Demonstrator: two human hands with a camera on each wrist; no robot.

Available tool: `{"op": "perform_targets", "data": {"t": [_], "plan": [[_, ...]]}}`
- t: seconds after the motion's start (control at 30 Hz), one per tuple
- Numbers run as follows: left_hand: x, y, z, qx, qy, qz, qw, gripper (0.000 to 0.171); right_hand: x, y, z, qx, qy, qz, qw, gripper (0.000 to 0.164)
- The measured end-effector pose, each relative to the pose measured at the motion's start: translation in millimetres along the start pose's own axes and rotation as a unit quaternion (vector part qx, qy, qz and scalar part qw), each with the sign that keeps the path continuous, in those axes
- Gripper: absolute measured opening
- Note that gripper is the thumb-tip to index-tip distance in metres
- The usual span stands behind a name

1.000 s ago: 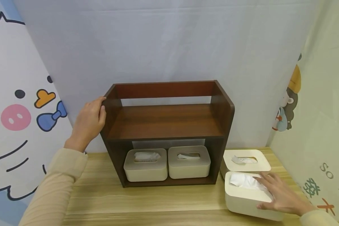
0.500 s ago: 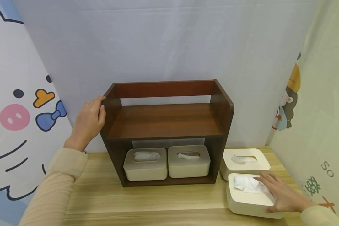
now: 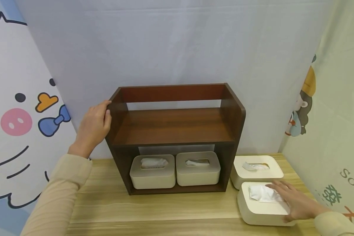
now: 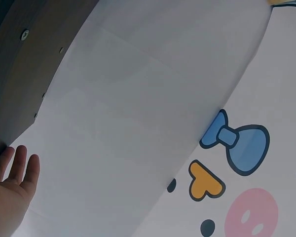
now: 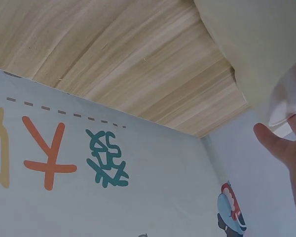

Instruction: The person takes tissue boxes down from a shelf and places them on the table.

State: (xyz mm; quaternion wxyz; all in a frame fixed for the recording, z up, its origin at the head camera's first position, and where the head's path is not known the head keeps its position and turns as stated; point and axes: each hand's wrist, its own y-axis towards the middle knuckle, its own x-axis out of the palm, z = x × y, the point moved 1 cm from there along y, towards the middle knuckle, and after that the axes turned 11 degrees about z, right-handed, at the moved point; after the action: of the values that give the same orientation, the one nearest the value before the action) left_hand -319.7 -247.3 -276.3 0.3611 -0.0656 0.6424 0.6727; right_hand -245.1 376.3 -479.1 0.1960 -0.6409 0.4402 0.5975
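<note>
In the head view, my left hand (image 3: 94, 126) rests against the left side panel of a dark brown two-tier shelf (image 3: 177, 127). Its fingers (image 4: 19, 160) look straight in the left wrist view; how the thumb lies is hidden there. Two cream tissue boxes (image 3: 152, 178) stand side by side in the lower compartment. At the right, my right hand (image 3: 301, 201) holds the right end of another cream tissue box (image 3: 253, 213), fingers near its back edge and thumb at its front. Only part of that box shows in the right wrist view, beside the thumb (image 5: 272, 142).
A further cream tissue box (image 3: 242, 164) stands behind the held one, right of the shelf. All rest on a light wood-grain table (image 3: 153, 213). A pale cloth (image 3: 171, 42) hangs behind, with printed panels (image 3: 336, 131) at both sides.
The box under my right hand has shifted slightly right and turned a little, and my right thumb has moved right. My left hand and the shelf stay put.
</note>
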Motion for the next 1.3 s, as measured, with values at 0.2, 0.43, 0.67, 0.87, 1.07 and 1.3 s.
{"op": "perform_targets", "data": {"t": [0.2,0.43,0.67,0.87,1.07,1.3], "plan": [[-0.1,0.1,0.2,-0.001,0.001,-0.002,1.0,0.036,-3.6,3.0,-5.0,0.029,0.002,-0.026,0.999,0.102],[-0.5,0.1,0.2,0.001,0.003,-0.001,1.0,0.036,-8.3,11.1,-7.4,0.039,0.02,-0.047,0.998,0.097],[-0.7,0.2,0.2,-0.001,0.001,-0.002,1.0,0.036,-16.8,24.2,-17.1,0.035,-0.008,-0.015,0.999,0.086],[-0.9,0.4,-0.2,0.0,0.002,-0.001,1.0,0.036,-22.5,40.4,-31.4,0.014,-0.039,0.027,0.999,0.071],[-1.8,0.2,0.3,-0.001,0.003,-0.006,1.0,0.036,-19.6,55.5,-52.7,-0.023,-0.037,0.054,0.998,0.063],[-1.4,-0.1,1.8,-0.002,0.003,-0.009,1.0,0.036,-9.3,73.4,-75.7,-0.063,-0.029,0.052,0.996,0.059]]}}
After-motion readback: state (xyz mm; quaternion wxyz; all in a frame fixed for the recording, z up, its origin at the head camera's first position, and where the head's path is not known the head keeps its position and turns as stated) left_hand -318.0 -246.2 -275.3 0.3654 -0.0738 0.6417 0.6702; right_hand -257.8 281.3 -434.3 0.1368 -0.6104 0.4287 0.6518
